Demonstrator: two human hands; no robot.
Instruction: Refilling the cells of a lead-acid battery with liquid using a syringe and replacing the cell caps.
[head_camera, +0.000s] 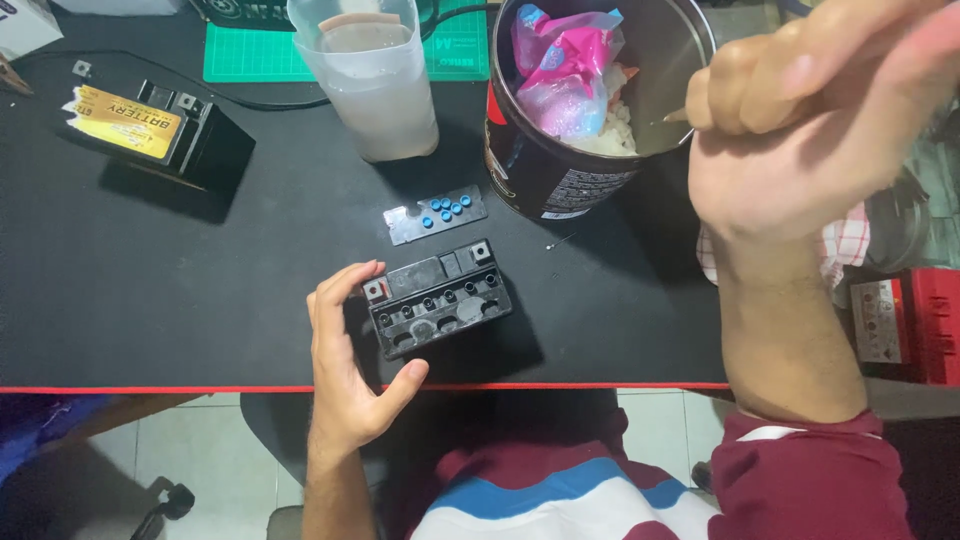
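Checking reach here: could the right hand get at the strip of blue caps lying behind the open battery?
Probably yes. The right hand is raised by the tin, and the cap strip lies uncovered on the black mat; nothing stands between them.

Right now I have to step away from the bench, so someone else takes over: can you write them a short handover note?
Left hand: open, cupped against the left side of the small black battery, steadying it on the black mat.
Right hand: raised, fist closed on a thin stick, over the metal can.
Done: cap strip with blue plugs is off, lying behind the battery; cell holes exposed.
Left: strip not refitted.
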